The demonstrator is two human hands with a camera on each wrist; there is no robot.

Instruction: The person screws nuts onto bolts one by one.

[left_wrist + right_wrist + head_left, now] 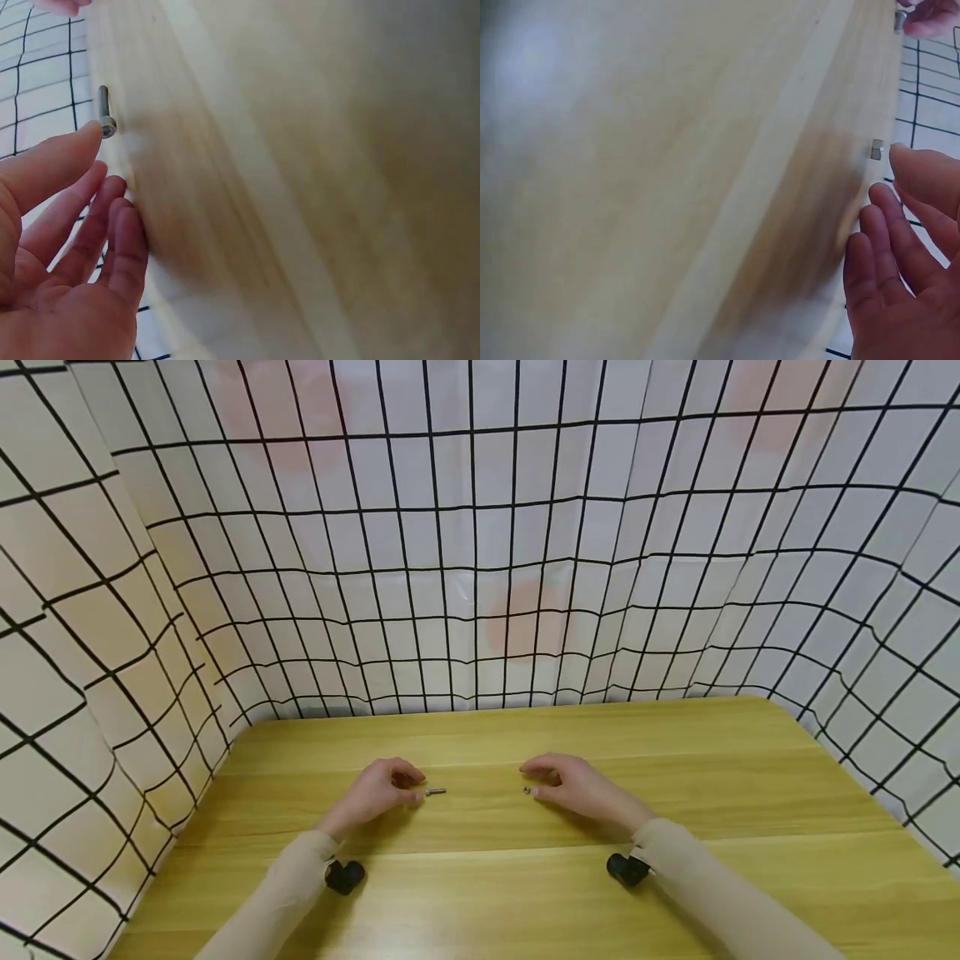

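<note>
Left hand (375, 793) sits loosely spread by a bolt (437, 792), right hand (576, 783) likewise by a nut (877, 150), probably light, hard, kinda slippery, so pinch their sides.

shiny metal bolt (105, 112) and nut (877, 149); smooth, glossy wooden table (480, 893); matt cloth sleeves (281, 885).

On the yellow-brown, wood-grained table (480, 893) we see a silver-grey bolt (437, 792) and nut (527, 790); above it, plain beige sleeves (277, 893) with black wrist cameras (345, 877); behind it, white sheeting (491, 468), black-gridded and blotched with faint pink.
</note>
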